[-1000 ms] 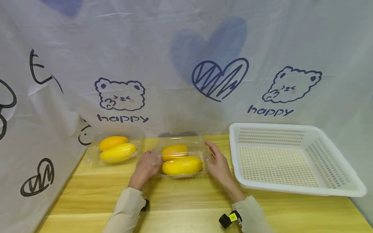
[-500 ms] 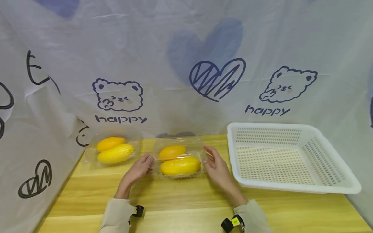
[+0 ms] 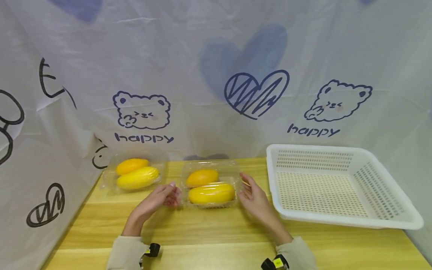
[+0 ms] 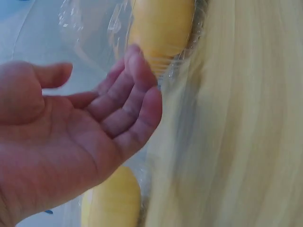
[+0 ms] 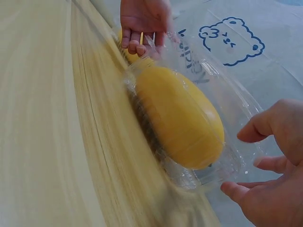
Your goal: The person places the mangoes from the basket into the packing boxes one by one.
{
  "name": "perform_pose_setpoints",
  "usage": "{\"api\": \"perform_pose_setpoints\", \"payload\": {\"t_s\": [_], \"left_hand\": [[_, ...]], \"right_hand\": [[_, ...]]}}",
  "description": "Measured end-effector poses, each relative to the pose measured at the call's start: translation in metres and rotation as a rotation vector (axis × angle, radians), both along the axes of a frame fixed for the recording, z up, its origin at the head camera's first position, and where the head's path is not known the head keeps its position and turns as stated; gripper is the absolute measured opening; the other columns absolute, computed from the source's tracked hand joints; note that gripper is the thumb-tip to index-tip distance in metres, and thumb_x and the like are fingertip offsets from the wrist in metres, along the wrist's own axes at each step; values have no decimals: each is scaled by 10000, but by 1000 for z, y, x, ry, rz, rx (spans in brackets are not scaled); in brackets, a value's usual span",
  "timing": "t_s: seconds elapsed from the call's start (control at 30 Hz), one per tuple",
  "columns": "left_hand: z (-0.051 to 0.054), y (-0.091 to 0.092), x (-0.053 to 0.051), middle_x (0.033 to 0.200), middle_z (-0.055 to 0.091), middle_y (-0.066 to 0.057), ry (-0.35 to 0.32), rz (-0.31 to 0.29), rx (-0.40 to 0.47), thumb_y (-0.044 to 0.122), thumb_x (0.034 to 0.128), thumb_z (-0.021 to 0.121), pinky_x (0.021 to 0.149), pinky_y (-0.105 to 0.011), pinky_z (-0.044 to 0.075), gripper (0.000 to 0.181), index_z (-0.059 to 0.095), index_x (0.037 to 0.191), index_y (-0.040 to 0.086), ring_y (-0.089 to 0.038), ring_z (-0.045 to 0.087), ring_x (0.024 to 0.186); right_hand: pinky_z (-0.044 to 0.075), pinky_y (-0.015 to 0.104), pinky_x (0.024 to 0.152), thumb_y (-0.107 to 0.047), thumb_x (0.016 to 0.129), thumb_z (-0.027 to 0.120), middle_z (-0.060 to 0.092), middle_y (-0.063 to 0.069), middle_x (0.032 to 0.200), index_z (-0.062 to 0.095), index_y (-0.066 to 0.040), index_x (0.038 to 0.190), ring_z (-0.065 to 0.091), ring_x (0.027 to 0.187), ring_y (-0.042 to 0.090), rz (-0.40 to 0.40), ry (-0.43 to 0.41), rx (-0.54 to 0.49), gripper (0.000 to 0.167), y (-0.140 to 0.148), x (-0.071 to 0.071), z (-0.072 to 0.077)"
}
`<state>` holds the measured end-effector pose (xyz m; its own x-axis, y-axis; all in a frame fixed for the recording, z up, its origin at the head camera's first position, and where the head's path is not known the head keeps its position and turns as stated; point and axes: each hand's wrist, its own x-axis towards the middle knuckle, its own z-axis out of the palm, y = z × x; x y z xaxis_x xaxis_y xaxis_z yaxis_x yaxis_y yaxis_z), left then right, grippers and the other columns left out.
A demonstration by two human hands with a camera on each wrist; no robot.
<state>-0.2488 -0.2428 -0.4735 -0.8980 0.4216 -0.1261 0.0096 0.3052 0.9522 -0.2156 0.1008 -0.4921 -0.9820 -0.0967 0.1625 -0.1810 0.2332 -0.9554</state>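
A clear plastic clamshell box point(image 3: 210, 205) stands mid-table. Inside lie an orange-yellow fruit like a mango point(image 3: 202, 178) and, in front, a longer yellow fruit point(image 3: 212, 193). My left hand point(image 3: 156, 200) is at the box's left side, palm facing it, fingers loosely bent and gripping nothing. In the left wrist view that hand point(image 4: 85, 118) has its thumb away from its fingers. At the box's right side is my right hand point(image 3: 254, 200). Its fingers point(image 5: 270, 163) are spread beside the plastic in the right wrist view; whether they touch it I cannot tell.
Another clear box point(image 3: 163, 165) at the back left holds two similar yellow fruits point(image 3: 137, 177). On the right stands a white perforated plastic basket point(image 3: 275, 187). A printed cloth point(image 3: 195, 123) hangs behind the wooden table point(image 3: 209, 236).
My left hand has come away from the box's left side, turning its palm toward it. The right hand stays at the right side. Both boxes and the basket stay in place.
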Motion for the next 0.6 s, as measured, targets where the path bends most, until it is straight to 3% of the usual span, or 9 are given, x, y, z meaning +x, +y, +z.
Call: {"api": "perform_pose_setpoints", "payload": {"t_s": [0.23,0.6], "left_hand": [[-7,-13,2,1038,665,-203,-60,-106,43,252,1131,359,856,-384,552,417,562,1149,-111,-287,649,947],[0,-18,5,1045,663,-241,-112,-173,25,219,1106,458,836,-419,569,351,570,1167,-108,-307,649,929]], "right_hand": [[390,402,1112,34,945,645,384,244,1570,376,39,1527,429,1412,420,20,0,-3,641,0,0,-2],[360,410,1131,47,941,623,360,244,1586,346,44,1546,385,1442,417,56,-28,68,666,0,10,11]]}}
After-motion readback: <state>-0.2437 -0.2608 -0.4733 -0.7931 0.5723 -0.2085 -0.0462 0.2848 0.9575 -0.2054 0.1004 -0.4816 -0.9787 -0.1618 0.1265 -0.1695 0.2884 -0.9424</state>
